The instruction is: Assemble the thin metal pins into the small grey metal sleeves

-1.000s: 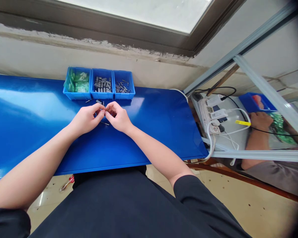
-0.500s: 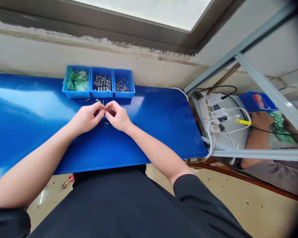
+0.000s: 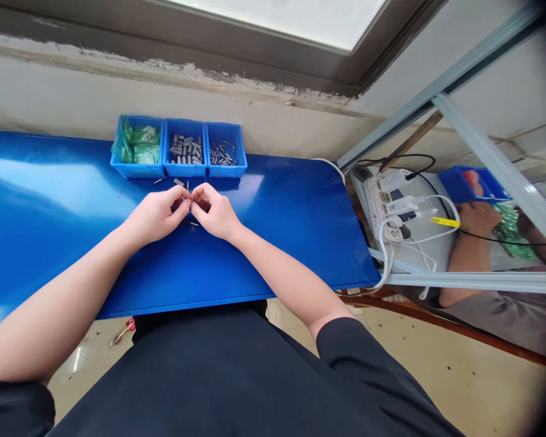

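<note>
Over the blue table [image 3: 273, 261], my left hand [image 3: 157, 217] and my right hand [image 3: 217, 213] meet fingertip to fingertip. Both are closed in a pinch around something small that the fingers mostly cover; its kind cannot be made out. Just beyond the fingers lies a grey cylindrical piece [image 3: 178, 182] with a thin metal pin beside it. Another thin metal pin [image 3: 159, 180] lies farther left, near the bins. Under my hands the end of a slim metal piece [image 3: 192, 223] shows on the table.
Three blue bins stand against the wall: one with green plastic bags [image 3: 146, 155], one with grey cylinders [image 3: 186, 150], one with metal pins [image 3: 224, 155]. Right of the table are a metal frame [image 3: 473, 280], a power strip [image 3: 384, 197] with cables, and another person's arm [image 3: 471, 243].
The view has shifted very slightly. My hands stay together at the same spot, with only small movement at the fingertips.
</note>
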Demonstrator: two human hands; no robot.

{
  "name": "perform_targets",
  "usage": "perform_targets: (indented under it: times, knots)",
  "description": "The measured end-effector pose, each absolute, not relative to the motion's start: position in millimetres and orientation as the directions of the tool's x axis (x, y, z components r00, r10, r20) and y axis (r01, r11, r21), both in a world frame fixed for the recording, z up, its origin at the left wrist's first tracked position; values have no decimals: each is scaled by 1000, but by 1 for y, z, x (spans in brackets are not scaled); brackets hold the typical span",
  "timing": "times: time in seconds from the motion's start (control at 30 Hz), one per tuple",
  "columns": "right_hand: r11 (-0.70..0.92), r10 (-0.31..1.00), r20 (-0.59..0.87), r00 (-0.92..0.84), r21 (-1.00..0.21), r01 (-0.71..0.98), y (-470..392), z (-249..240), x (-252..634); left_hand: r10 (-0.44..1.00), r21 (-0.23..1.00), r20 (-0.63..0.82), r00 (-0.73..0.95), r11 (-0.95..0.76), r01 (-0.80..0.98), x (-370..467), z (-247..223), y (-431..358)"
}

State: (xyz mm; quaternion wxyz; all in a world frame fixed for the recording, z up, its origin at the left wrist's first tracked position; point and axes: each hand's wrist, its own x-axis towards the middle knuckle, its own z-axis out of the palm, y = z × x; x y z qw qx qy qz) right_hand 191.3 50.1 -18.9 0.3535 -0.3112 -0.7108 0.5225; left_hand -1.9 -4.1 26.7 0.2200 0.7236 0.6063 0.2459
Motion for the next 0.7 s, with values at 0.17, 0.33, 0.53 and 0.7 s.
perform_targets:
  times: [0.17, 0.33, 0.53, 0.7]
  knots:
    - [267, 804, 176, -568, -961, 80, 51, -20, 191, 987, 607, 73, 145, -159, 778, -2, 29, -4]
    - [265, 802, 148, -578, -956, 123, 50, -17, 192, 985, 600, 82, 153, -171, 782, -3, 27, -4]
    - [275, 790, 127, -599, -948, 161, 49, -13, 193, 982, 577, 96, 162, -188, 795, -4, 25, -3]
    - [285, 781, 131, -611, -944, 163, 49, -12, 193, 980, 566, 93, 175, -197, 801, -4, 26, -3]
